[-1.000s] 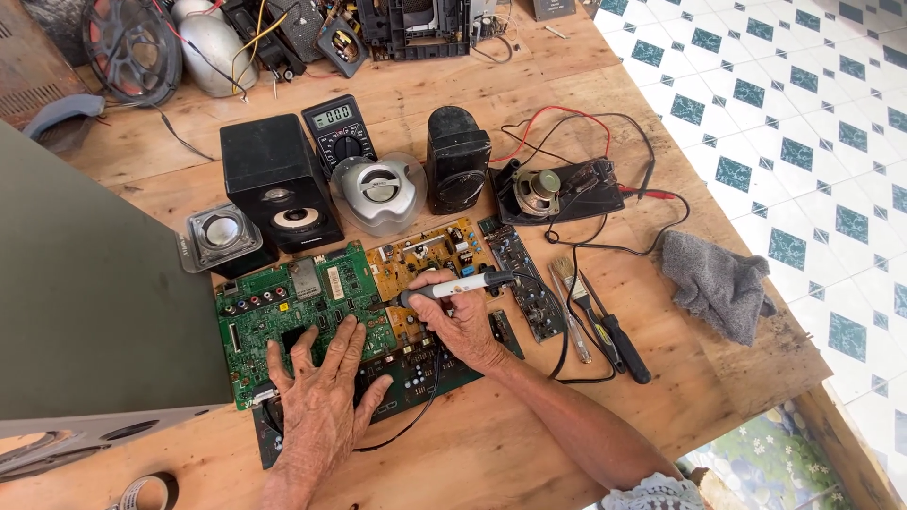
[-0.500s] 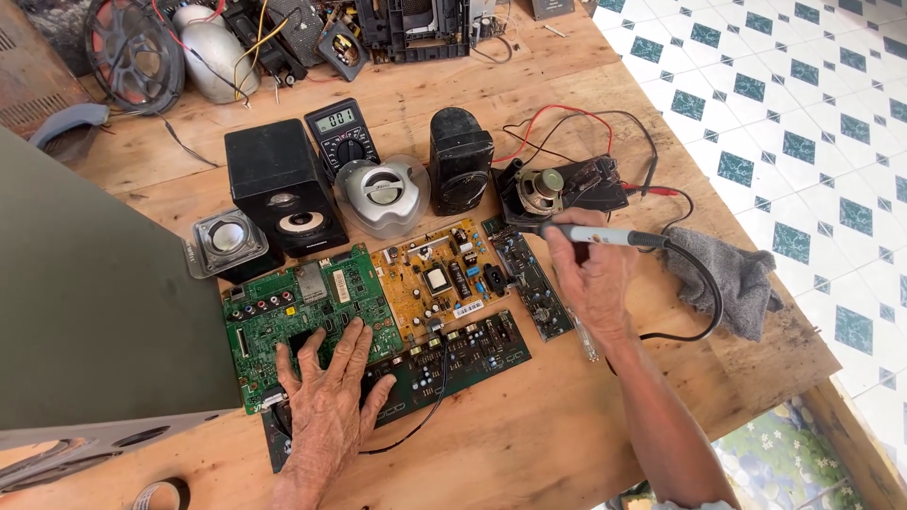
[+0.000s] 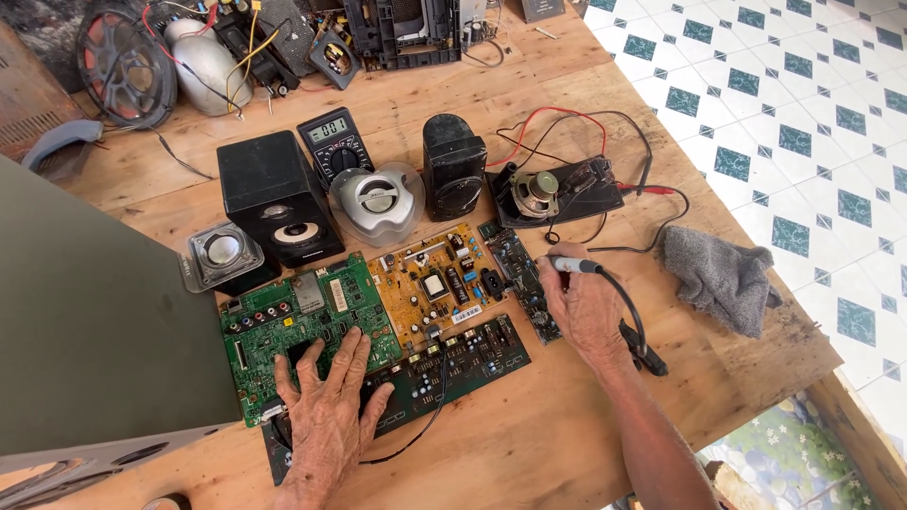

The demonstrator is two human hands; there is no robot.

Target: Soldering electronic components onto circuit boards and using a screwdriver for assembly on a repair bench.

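My left hand (image 3: 326,406) lies flat, fingers spread, on the green circuit board (image 3: 302,326) and the dark board (image 3: 458,359) in front of it. My right hand (image 3: 586,307) grips a soldering iron (image 3: 567,265) by its pale handle, its tip pointing left at the narrow dark board (image 3: 524,288). The iron's black cord (image 3: 635,312) loops over my wrist. An orange-yellow power board (image 3: 436,283) lies between the two hands.
Behind the boards stand a black speaker box (image 3: 276,194), a multimeter (image 3: 333,144), a round silver speaker (image 3: 376,200), a small black speaker (image 3: 453,165) and a bare driver on a black tray (image 3: 543,192). A grey rag (image 3: 720,276) lies right, near the table edge. A grey panel (image 3: 94,321) fills the left.
My right hand left the orange board, swung right toward the rag with the soldering iron, then came back to the narrow dark board. My left hand stayed flat on the boards.
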